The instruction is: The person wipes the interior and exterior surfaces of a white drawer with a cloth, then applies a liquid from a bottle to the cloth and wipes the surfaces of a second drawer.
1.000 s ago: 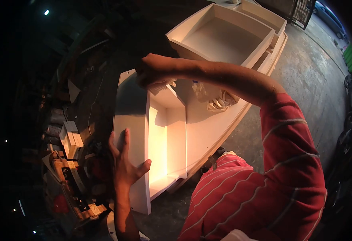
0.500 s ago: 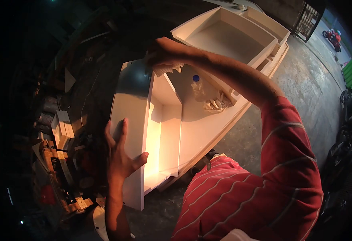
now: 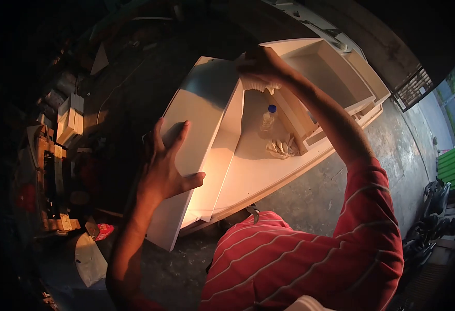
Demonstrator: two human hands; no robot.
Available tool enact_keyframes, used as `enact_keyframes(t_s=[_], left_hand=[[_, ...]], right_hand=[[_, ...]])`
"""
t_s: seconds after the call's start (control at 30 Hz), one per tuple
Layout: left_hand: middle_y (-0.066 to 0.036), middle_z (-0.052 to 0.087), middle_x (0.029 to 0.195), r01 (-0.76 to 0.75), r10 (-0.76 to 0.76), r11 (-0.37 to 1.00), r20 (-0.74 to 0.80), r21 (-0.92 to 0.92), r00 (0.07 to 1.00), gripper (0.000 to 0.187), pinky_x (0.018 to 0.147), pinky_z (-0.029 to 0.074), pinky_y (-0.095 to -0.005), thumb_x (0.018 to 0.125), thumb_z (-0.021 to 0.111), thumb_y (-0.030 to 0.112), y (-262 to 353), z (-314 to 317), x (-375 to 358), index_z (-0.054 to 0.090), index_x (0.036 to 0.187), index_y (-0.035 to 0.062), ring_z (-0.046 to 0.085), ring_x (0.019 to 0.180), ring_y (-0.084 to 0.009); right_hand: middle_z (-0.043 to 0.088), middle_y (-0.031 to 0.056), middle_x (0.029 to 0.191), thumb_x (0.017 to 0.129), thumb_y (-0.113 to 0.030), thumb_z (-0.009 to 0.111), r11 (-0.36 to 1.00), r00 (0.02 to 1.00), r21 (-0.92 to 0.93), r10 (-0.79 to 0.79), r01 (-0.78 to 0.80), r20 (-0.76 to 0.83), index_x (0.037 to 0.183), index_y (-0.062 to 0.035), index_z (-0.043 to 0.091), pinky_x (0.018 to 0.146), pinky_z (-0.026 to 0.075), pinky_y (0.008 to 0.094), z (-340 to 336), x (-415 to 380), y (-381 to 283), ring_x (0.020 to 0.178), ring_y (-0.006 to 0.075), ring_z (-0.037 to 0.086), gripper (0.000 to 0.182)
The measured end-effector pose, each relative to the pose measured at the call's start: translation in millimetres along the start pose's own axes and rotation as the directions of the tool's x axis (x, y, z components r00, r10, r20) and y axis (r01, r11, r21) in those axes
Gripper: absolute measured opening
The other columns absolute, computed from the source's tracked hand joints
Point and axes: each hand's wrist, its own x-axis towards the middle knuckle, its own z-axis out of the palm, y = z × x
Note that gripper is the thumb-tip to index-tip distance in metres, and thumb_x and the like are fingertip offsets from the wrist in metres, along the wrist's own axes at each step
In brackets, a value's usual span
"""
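A pale open box with a wide flat face (image 3: 199, 116) stands tilted on the pale work table (image 3: 253, 173). Against the near part of that face rests my left hand (image 3: 165, 166), fingers spread, thumb toward the box's edge. At the box's far corner is my right hand (image 3: 261, 65), bent over a crumpled white cloth (image 3: 258, 84); its fingertips are in shadow. Right of the box, a clear bottle with a blue cap (image 3: 268, 120) and a crumpled pale glove or cloth (image 3: 283, 147) lie on the table.
Large open drawer-like boxes (image 3: 336, 78) sit at the table's far end. Wood blocks (image 3: 71, 120) and a wooden pallet-like frame (image 3: 56, 171) are on the floor at left. Dark motorcycles (image 3: 432, 212) stand at right, near a green corrugated panel (image 3: 449, 168).
The view has turned, shifting the scene. The box leans differently, its inside showing less. Both hands stay on it, the left still spread on the flat face.
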Motion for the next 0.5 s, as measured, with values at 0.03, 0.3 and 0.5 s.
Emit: enact_keyframes(t_s=[0.03, 0.3, 0.5], left_hand=[[-0.032, 0.014, 0.148, 0.027, -0.027, 0.999, 0.022, -0.030, 0.999, 0.107, 0.105, 0.037, -0.0555, 0.058, 0.079, 0.050, 1.6, -1.0, -0.5, 0.034, 0.150, 0.0175, 0.027, 0.134, -0.0516], [-0.030, 0.022, 0.146, 0.143, -0.173, 0.978, 0.202, 0.154, 0.964, 0.101, 0.109, 0.032, -0.0568, 0.061, 0.078, 0.055, 16.1, -24.9, 36.6, 0.040, 0.147, 0.0185, 0.022, 0.137, -0.0507], [-0.031, 0.021, 0.146, 0.120, -0.121, 0.990, 0.019, 0.072, 0.992, 0.092, 0.112, 0.025, -0.0599, 0.061, 0.074, 0.047, 10.8, 11.7, 48.8, 0.045, 0.144, 0.0203, 0.023, 0.135, -0.0541]], right_hand=[[0.067, 0.0186, 0.084, 0.076, -0.031, 0.076, 0.998, 0.999, -0.040, 0.037, -0.038, -0.012, 0.092, 0.0015, 0.067, 0.070, 0.053, 0.0389, -2.2, 7.2, 3.9, 0.077, 0.0278, 0.068, 0.037], [0.068, 0.0176, 0.076, 0.074, -0.032, 0.073, 1.000, 0.998, 0.012, 0.008, -0.007, -0.061, 0.094, 0.0015, 0.069, 0.062, 0.054, 0.0375, 7.1, -5.8, -11.6, 0.070, 0.0252, 0.069, 0.039], [0.069, 0.0172, 0.078, 0.072, -0.031, 0.074, 0.971, 0.975, -0.099, -0.220, 0.217, -0.015, 0.091, 0.0000, 0.071, 0.066, 0.055, 0.0373, 21.7, -14.5, -28.8, 0.072, 0.0269, 0.070, 0.036]])
